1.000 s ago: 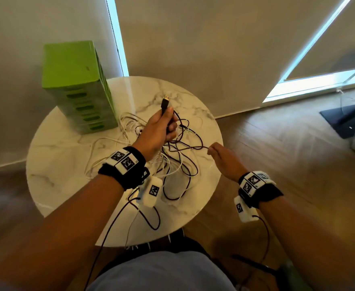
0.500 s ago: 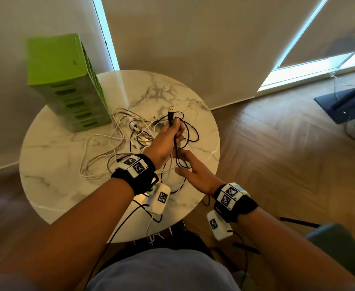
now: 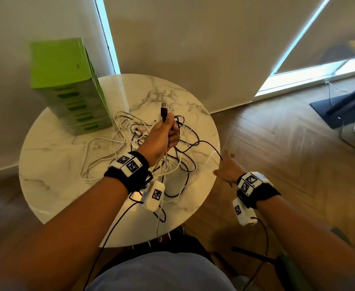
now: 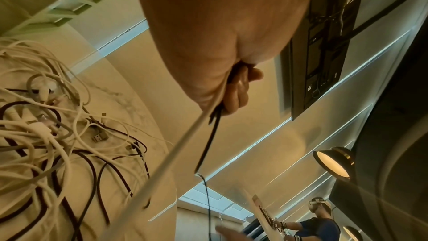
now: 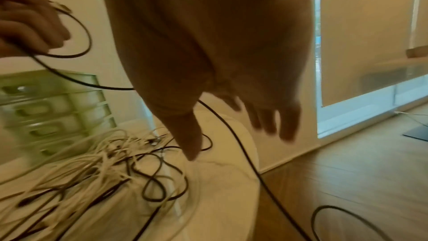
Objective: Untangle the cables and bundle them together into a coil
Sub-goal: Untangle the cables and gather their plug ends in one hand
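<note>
Your left hand point(image 3: 161, 139) is raised above the table, fingers curled round a black cable point(image 3: 201, 143) just below its USB plug point(image 3: 164, 110), which sticks up past your thumb; the left wrist view shows a white strand running through the same fist. Your right hand point(image 3: 228, 168) is off the table's right edge with fingers spread and straight, holding nothing; the black cable runs from your left fist to it and passes under the palm in the right wrist view.

Two hands, one round marble table point(image 3: 52, 164), one green drawer unit point(image 3: 67, 85) standing at the table's back left. The tangle of cables point(image 3: 130, 148) lies on the tabletop beneath and beside your left hand, white and black strands looped through each other; how many separate cables there are cannot be told. The drawer unit shows a stack of slotted drawer fronts, all shut, contents hidden.

Half a second ago your right hand was close under your left, on the black strand; now it is out to the right, past the rim, and that strand is drawn out sideways.
</note>
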Demonstrator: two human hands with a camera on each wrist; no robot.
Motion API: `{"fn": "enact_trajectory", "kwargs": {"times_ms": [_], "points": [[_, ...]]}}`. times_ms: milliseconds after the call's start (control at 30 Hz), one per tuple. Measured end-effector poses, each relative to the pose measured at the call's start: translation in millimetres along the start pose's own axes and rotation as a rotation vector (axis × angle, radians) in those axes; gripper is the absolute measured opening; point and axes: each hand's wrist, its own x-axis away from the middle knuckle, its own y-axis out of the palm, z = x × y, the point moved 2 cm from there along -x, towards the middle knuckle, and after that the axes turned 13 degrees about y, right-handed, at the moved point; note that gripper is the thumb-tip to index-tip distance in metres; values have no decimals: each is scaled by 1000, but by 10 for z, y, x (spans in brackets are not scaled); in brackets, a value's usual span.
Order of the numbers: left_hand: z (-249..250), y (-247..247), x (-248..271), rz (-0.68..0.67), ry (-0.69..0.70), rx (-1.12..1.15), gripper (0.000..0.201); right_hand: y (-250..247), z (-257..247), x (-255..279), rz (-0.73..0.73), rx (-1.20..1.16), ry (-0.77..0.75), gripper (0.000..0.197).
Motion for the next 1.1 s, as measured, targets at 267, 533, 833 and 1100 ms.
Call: {"fn": "enact_trajectory", "kwargs": {"times_ms": [267,533,833,1100], "points": [[-6,-76,-43,-3,17,-53,41,20,-1049,763,147,-210,-683,57],[2,-209,-133,48,54,-104,42,-158,-905,550,170,-150,-725,33],[67,-263,-209,122,37,-149,48,-261,-954,625,88,-286,-724,29],[171,-97,-153,-129,-8,-449,57,-616,-361,129,121,-34,-421,32]]}}
